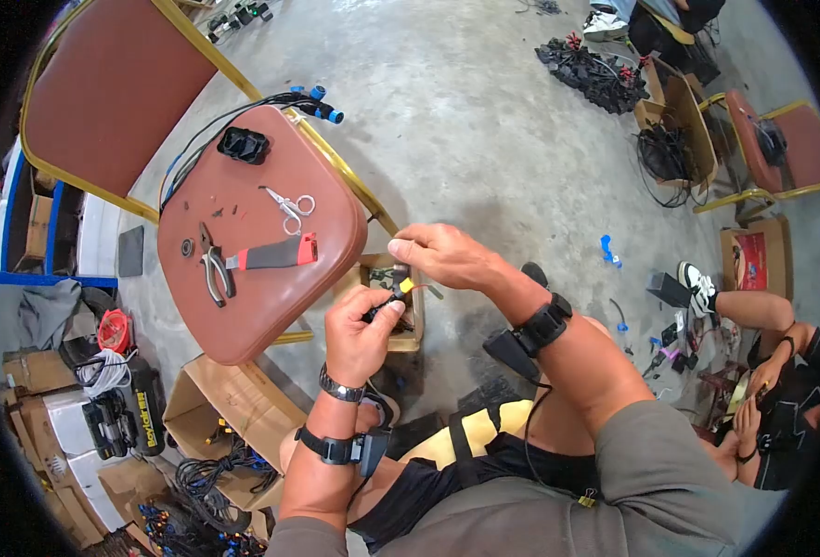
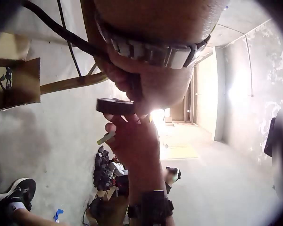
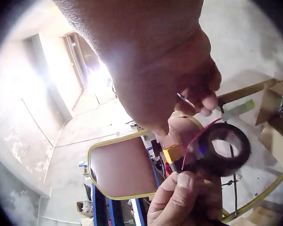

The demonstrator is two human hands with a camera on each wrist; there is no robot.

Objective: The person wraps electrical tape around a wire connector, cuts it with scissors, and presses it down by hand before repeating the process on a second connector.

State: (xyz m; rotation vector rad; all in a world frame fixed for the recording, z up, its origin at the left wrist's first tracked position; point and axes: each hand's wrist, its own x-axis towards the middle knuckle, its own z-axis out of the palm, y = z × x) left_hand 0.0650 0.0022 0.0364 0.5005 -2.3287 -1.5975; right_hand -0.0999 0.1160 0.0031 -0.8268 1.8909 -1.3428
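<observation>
My left hand (image 1: 359, 325) pinches a black cable with a yellow connector (image 1: 407, 285) at its end, thumb on top. In the right wrist view, a roll of black electrical tape (image 3: 247, 149) is right beside the left fingers. A thin red wire (image 3: 194, 140) curves up from the yellow connector toward a pale yellow-green piece (image 3: 240, 109). My right hand (image 1: 447, 258) is just above the connector, its thumb near it and its other fingers bent. A thin, pale strip (image 3: 185, 100) shows among the right fingers; I cannot tell whether they grip it.
A brown chair seat (image 1: 271, 218) at the left bears pliers (image 1: 213, 265), scissors (image 1: 289, 209), a red-and-black-handled cutter (image 1: 275, 254) and a black housing (image 1: 243, 145). Below the hands stands an open box (image 1: 408, 340). A cardboard box with cables (image 1: 215, 408) is lower left. Another person sits at right.
</observation>
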